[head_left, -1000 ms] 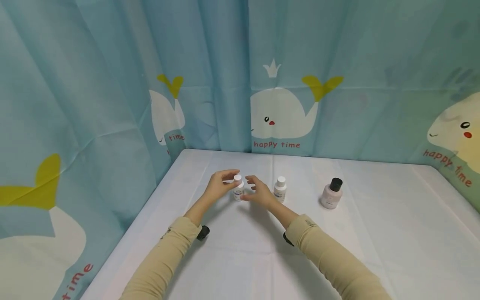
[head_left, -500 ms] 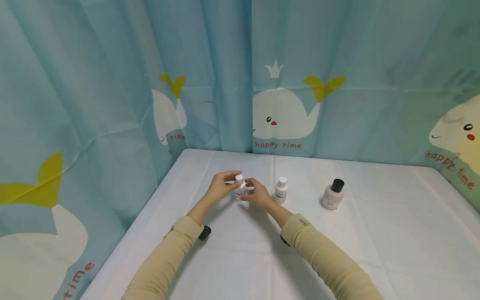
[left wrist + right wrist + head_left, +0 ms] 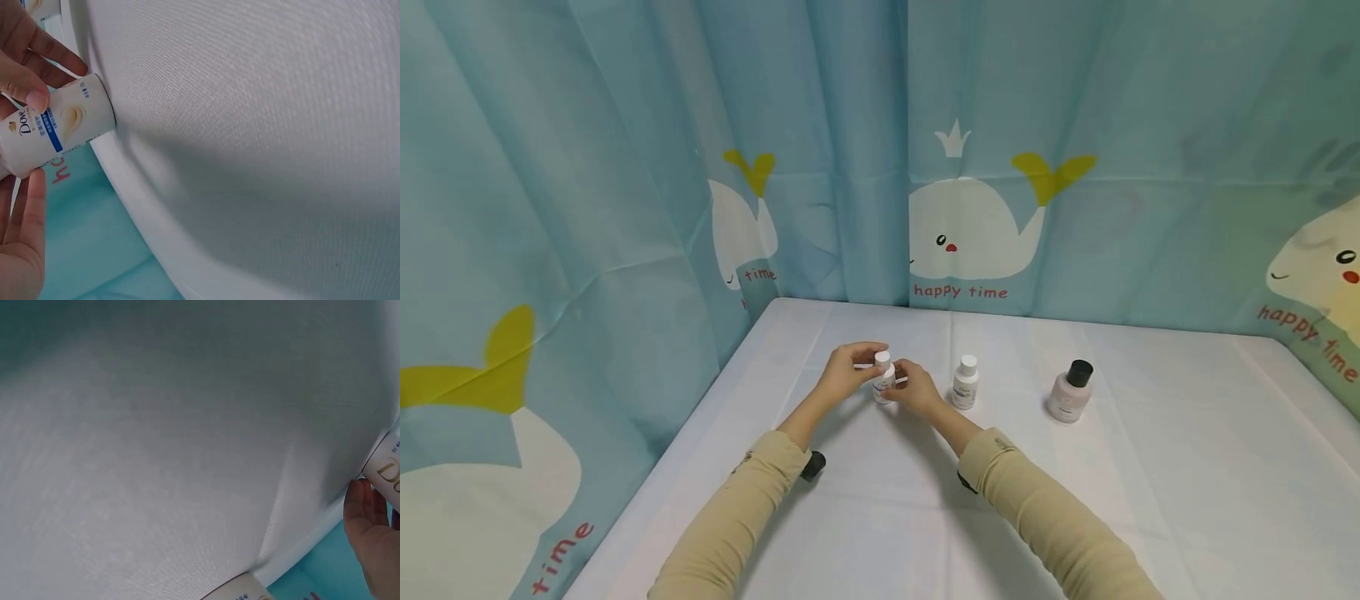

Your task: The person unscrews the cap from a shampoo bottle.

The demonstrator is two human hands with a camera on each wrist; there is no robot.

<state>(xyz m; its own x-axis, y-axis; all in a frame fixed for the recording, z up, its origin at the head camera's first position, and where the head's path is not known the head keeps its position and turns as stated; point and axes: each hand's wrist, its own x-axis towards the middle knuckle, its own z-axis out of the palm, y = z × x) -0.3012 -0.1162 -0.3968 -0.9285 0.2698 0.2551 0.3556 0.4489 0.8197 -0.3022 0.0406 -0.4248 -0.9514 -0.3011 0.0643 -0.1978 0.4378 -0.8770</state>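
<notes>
A small white bottle (image 3: pixel 883 387) with a white cap (image 3: pixel 882 357) stands upright on the white table between both hands. My left hand (image 3: pixel 842 373) reaches from the left and holds it at the cap, thumb in front and fingers behind. From the right, my right hand (image 3: pixel 920 392) grips the lower body. In the left wrist view the bottle's Dove label (image 3: pixel 53 128) shows, with the right thumb pressed on it and left fingers (image 3: pixel 31 215) at the cap end. The right wrist view catches only part of the bottle (image 3: pixel 387 469) beside the right hand (image 3: pixel 372 531).
A second white bottle (image 3: pixel 965 383) of the same look stands just right of my right hand. Farther right is a pink bottle (image 3: pixel 1069 396) with a black cap. Black devices sit at the cuffs. A whale-print curtain (image 3: pixel 850 167) hangs behind the table (image 3: pixel 1187 450).
My right hand has moved left and its fingers have closed onto the bottle's body. The left hand stays at the cap. The whole view has shifted slightly.
</notes>
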